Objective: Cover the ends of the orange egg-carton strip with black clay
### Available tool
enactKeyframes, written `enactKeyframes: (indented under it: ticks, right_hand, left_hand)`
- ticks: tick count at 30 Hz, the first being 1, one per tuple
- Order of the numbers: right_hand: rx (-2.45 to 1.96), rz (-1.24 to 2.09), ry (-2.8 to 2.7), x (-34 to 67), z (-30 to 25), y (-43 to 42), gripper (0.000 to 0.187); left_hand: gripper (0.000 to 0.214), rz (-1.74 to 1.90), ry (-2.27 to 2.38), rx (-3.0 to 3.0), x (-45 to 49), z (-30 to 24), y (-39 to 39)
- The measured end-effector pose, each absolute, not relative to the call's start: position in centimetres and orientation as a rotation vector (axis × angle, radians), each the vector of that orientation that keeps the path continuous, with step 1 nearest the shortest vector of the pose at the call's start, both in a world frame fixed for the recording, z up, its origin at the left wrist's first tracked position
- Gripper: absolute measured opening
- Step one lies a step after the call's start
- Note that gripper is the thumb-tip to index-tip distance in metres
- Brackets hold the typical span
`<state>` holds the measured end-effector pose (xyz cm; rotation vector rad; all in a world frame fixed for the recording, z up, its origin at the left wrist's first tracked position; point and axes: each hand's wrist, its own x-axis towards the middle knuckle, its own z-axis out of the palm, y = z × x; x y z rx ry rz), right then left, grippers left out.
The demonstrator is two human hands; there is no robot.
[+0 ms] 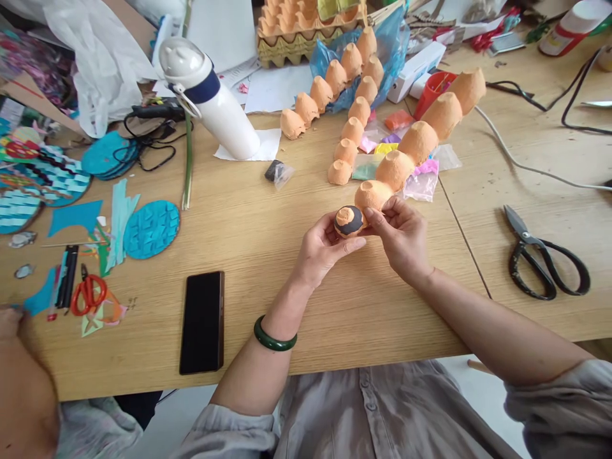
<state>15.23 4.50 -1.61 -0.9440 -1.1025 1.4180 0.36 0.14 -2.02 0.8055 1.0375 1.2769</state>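
Note:
A strip of orange egg carton cups [419, 143] slants up and away to the right, held between my two hands. My left hand [315, 252] closes round the near end cup, thumb beneath it. Black, clay-like material [354, 220] rings that cup below its orange tip. With thumb and fingers, my right hand [404, 239] pinches the strip beside the end cup. Beyond my hands lie two more orange cup strips, one on the left [320, 93] and one nearer [352, 131]. A black lump in clear wrap [276, 171] rests on the table.
Large black-handled scissors [540, 255] lie at right, a phone [203, 322] at front left. A white bottle [215, 105] stands behind. Small coloured packets [423, 178] sit under the strip. Stacked egg trays [306, 32] are at the back. Another person's arm [23, 382] shows at left.

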Motion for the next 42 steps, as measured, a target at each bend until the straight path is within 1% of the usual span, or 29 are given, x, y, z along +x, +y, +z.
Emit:
enactKeyframes:
  ticks: [2, 7, 12, 17, 22, 28, 34, 38, 42]
  right_hand:
    - [-0.929, 1.424, -1.092, 15.4, -1.4, 4.9, 0.05]
    - [-0.882, 1.461, -1.097, 15.8, -1.2, 5.5, 0.048]
    - [-0.856, 1.447, -1.149, 15.8, -1.2, 5.3, 0.045]
    - [-0.867, 1.453, -1.146, 15.6, -1.0, 4.9, 0.045]
    - [-0.87, 1.421, -1.143, 15.5, -1.1, 4.9, 0.044]
    - [-0.885, 1.442, -1.134, 15.5, -1.2, 5.0, 0.045]
    - [-0.813, 1.546, -1.058, 15.6, -1.2, 5.4, 0.043]
    - [-0.819, 1.539, -1.059, 15.8, -0.9, 5.6, 0.043]
    - [-0.778, 1.559, -1.06, 16.0, -0.7, 5.6, 0.04]
  left_hand:
    - [0.054, 1.273, 0.964, 0.8, 0.4, -1.6, 0.1]
    - [0.051, 1.275, 0.835, 0.717, 0.6, -0.8, -0.1]
    - [0.049, 1.31, 0.885, 0.682, 0.9, -0.9, -0.3]
    - [0.038, 1.33, 0.975, 0.686, 0.9, -1.2, -0.4]
    - [0.032, 1.335, 0.973, 0.665, 0.8, -1.2, -0.5]
    - [0.035, 1.352, 1.001, 0.666, 1.0, -1.1, -0.6]
    - [0.04, 1.39, 0.98, 0.678, 1.2, -1.2, -0.4]
    - [0.051, 1.308, 0.862, 0.668, 1.0, -0.8, -0.4]
    - [0.052, 1.252, 0.816, 0.628, 0.6, -0.4, -0.5]
